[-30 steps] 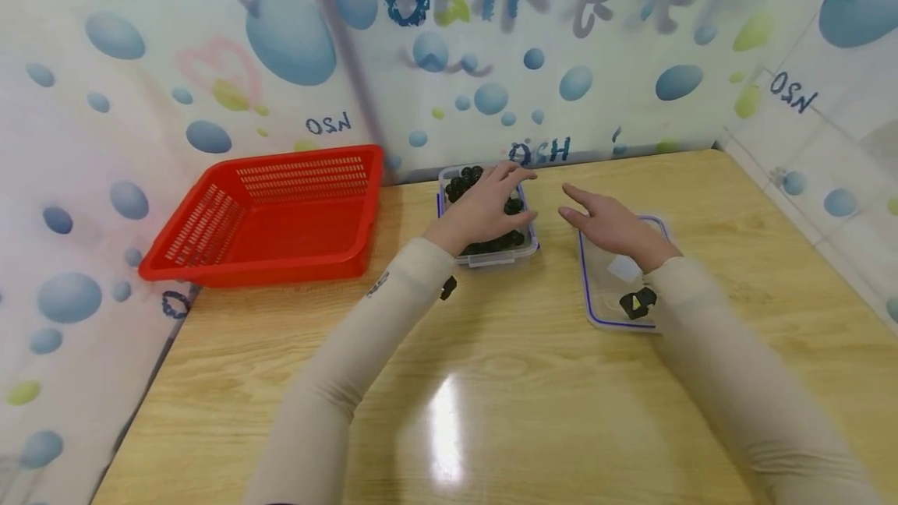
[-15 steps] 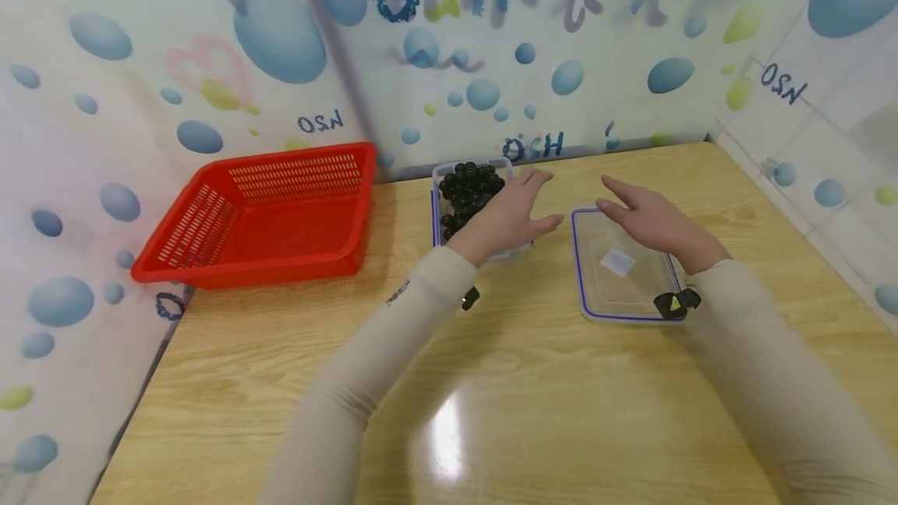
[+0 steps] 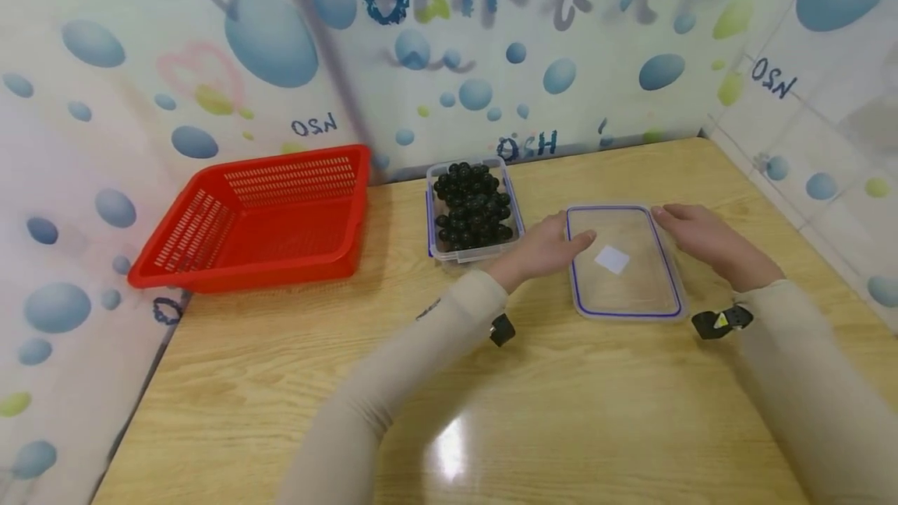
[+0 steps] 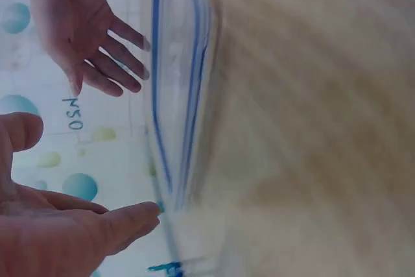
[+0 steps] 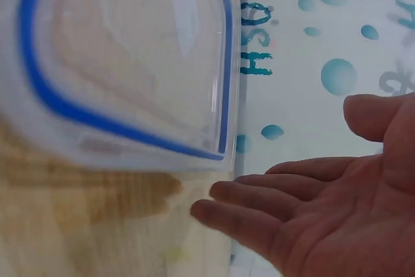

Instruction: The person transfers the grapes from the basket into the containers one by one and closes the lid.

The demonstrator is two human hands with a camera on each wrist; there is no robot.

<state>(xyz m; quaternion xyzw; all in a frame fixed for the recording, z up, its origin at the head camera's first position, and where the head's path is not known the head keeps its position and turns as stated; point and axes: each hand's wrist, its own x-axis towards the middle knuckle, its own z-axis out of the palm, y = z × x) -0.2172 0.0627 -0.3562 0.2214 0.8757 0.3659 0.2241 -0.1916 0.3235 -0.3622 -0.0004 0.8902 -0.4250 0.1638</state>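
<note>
A clear plastic lid (image 3: 624, 287) with a blue seal and a white label lies flat on the table. My left hand (image 3: 543, 250) is at its left edge, thumb apart from the fingers; the left wrist view shows nothing held. Off the lid's right edge, my right hand (image 3: 712, 244) has its fingers extended, and the right wrist view shows this palm (image 5: 350, 218) facing the lid with a gap between. Left of the lid stands a clear box (image 3: 463, 256) full of dark grapes (image 3: 471, 205).
A red plastic basket (image 3: 281, 244) stands at the back left of the wooden table (image 3: 491, 404). Patterned wall covering (image 3: 449, 61) rises directly behind the table and along its right side.
Both hands have moved right and toward me, from over the grape box and lid to either side of the lid. The grapes are now uncovered to view.
</note>
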